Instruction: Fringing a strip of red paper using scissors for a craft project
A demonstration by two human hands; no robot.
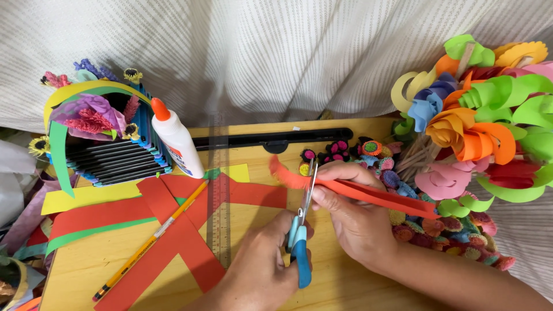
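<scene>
Taking the clear ruler (218, 190) as the landmark and reading from left to right: far left of it stands a small basket (115, 155) built of dark and blue sticks, topped with paper flowers and a yellow-and-green paper arch. Just left of the ruler's upper part, a white glue bottle (177, 144) with an orange cap leans against that basket. Below the bottle, a yellow pencil (151, 239) lies slanted over crossed red paper strips (178, 242), with yellow and green sheets under them, all on the wooden counter (345, 285). The ruler lies upright across these strips.

Right of the ruler's lower end, the left hand (262, 270) comes up from the bottom edge — its fingers are curled through the blue handles of the scissors (302, 230) and grip them. The blades point up, slightly parted, their tips at the fringed end of an orange paper strip (368, 193).

Further right, the right hand (354, 216) has its fingers pinched closed on that strip, holding it above the counter; the strip runs from the blades down to the right, past the hand.

Beyond the hands, farthest from the ruler, small rolled paper flowers (368, 148) lie in a heap, and a large bunch of curled paper flowers (478, 132) on wooden sticks — orange, green, pink, blue — fills the right side.
</scene>
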